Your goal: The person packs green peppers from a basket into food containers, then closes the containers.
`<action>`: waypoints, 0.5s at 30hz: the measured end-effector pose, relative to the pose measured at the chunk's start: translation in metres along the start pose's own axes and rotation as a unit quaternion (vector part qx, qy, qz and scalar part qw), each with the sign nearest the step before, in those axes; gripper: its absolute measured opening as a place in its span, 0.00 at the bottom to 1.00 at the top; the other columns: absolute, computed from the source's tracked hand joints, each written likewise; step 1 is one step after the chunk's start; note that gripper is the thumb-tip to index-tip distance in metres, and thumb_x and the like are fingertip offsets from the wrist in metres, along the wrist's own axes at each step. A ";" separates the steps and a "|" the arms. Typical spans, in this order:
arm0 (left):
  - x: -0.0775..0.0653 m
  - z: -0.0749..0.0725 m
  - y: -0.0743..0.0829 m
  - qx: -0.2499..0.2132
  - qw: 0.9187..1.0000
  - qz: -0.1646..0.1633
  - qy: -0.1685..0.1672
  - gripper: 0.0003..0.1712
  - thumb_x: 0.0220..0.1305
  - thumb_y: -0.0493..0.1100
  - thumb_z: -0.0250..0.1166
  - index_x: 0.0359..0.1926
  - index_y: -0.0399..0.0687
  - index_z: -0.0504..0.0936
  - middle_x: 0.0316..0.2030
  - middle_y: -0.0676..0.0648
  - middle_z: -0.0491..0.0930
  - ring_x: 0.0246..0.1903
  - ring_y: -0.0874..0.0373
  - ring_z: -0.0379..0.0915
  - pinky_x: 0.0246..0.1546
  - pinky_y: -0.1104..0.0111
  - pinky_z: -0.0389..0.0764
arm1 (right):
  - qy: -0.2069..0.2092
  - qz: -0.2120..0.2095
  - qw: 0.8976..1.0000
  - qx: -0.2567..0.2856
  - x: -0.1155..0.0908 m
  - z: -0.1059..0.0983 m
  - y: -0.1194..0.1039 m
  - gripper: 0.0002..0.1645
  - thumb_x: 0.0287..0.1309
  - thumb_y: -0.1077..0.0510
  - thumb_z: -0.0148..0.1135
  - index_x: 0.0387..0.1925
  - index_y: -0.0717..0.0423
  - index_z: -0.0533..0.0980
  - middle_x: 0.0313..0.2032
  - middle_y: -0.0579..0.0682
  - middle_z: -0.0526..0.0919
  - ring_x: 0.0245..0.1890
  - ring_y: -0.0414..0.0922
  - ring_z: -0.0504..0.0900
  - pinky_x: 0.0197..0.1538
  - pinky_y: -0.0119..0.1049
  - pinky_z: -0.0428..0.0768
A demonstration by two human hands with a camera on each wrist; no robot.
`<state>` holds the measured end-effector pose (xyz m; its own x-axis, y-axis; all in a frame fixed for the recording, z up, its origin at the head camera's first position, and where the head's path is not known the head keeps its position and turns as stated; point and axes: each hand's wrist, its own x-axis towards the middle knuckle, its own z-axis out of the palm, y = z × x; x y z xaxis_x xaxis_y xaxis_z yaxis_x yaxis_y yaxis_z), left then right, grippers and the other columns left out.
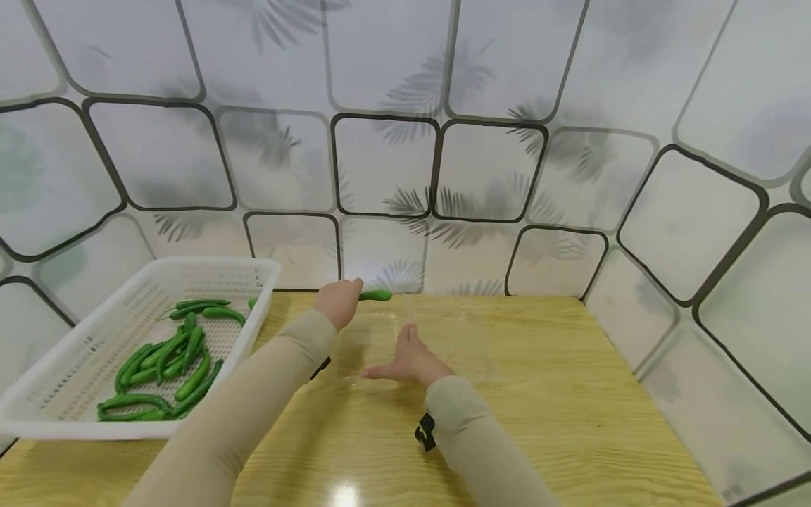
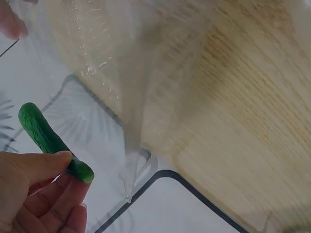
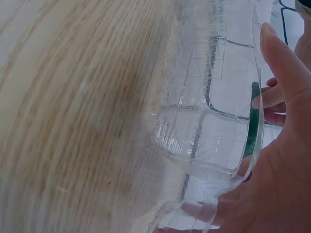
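My left hand (image 1: pixel 339 303) pinches a green chili pepper (image 2: pixel 43 131) between thumb and fingertips, above the far left side of a clear plastic container (image 3: pixel 209 131). The container's see-through walls and ridged side show best in the right wrist view; in the head view it is only a faint outline on the table. At its near side is my right hand (image 1: pixel 410 359), thumb and fingers spread wide along the rim. Seen from the right wrist, the pepper and left fingers appear through the clear wall.
A white perforated plastic basket (image 1: pixel 256 310) stands on the left, with several green chili peppers (image 1: pixel 167 359) in it. The wood-grain table (image 1: pixel 557 422) meets a patterned wall (image 1: pixel 386 162) at the back and sides.
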<state>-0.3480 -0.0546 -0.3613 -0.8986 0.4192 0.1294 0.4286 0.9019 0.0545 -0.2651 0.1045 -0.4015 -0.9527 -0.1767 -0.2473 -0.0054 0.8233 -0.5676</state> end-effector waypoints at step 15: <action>0.011 0.026 -0.003 0.035 0.998 0.023 -0.036 0.07 0.64 0.32 0.57 0.36 0.43 0.81 0.35 0.44 0.82 0.35 0.48 0.79 0.36 0.58 0.80 | -0.002 -0.006 1.000 -0.006 -0.001 -0.001 0.000 0.75 0.42 0.31 0.67 0.69 0.70 0.35 0.70 0.67 0.33 0.69 0.58 0.44 0.67 0.47 0.55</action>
<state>-0.3620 -0.0496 -0.3860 -0.8837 0.4643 0.0592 0.4640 0.8856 -0.0196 -0.2644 0.1049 -0.4005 -0.9513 -0.1891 -0.2434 -0.0208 0.8274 -0.5613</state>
